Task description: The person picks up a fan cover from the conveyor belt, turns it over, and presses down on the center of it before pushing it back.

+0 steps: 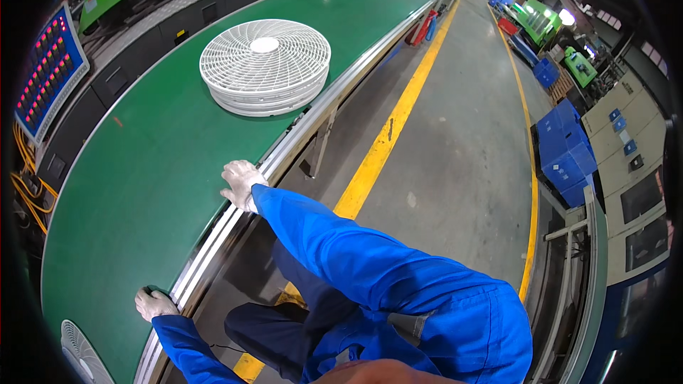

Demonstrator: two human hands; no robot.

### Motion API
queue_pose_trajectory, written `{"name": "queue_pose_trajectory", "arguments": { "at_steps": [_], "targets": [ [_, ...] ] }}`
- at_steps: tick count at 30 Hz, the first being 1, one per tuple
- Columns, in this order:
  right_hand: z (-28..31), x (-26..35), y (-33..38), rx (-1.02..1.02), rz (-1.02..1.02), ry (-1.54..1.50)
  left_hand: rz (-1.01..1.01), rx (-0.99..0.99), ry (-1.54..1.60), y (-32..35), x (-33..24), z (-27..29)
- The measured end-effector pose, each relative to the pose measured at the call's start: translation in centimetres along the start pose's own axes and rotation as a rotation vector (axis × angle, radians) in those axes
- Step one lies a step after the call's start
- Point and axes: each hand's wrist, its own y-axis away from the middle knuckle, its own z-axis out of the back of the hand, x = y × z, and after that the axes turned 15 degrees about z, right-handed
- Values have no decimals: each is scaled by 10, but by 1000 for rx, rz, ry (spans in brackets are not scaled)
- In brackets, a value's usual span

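Note:
My right hand (242, 183), in a white glove, rests on the near edge of a green conveyor belt (135, 178). Its thumb and fingers are apart and hold nothing. Farther left along the same edge, my left hand (155, 304), also gloved, lies with loosely bent fingers on the belt's rim and grasps no object. Beyond my right hand, apart from it, sits a stack of round white fan grilles (265, 67) with spiral ribs. Part of another white fan grille (84, 355) shows at the lower left, close to my left hand; the rest of it is cut off.
A metal rail (213, 242) runs along the belt's near side. Past the belt stands a blue panel (51, 75) with red lights, near yellow cables (32, 199). Yellow lines (388, 131) mark the grey floor. Blue crates (565, 149) are piled on the right.

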Motion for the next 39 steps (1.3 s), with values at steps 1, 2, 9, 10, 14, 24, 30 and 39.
{"name": "queue_pose_trajectory", "arguments": {
  "at_steps": [1, 2, 9, 10, 14, 24, 30, 39],
  "targets": [
    [-1, -1, 0, 0, -9, 4, -2, 2, 6, 0, 0, 0],
    [-2, -1, 0, 0, -9, 5, -4, 3, 12, 1, -1, 0],
    [-1, 4, 0, 18, -47, 9, -3, 14, 28, 1, 0, 2],
    [-1, 3, 1, 18, -47, 10, -3, 19, 26, 1, -1, 1],
    [-2, 3, 1, 2, -50, 27, -1, 34, 26, 0, -1, 2],
    [-6, -2, 1, -8, -49, 50, -11, 58, 40, 0, -2, 3],
    [-4, 2, 0, -37, -31, 59, -31, 52, 42, -1, -1, 4],
    [0, 3, 0, -4, -61, 57, -46, 49, 37, -3, 1, 0]
  ]
}}
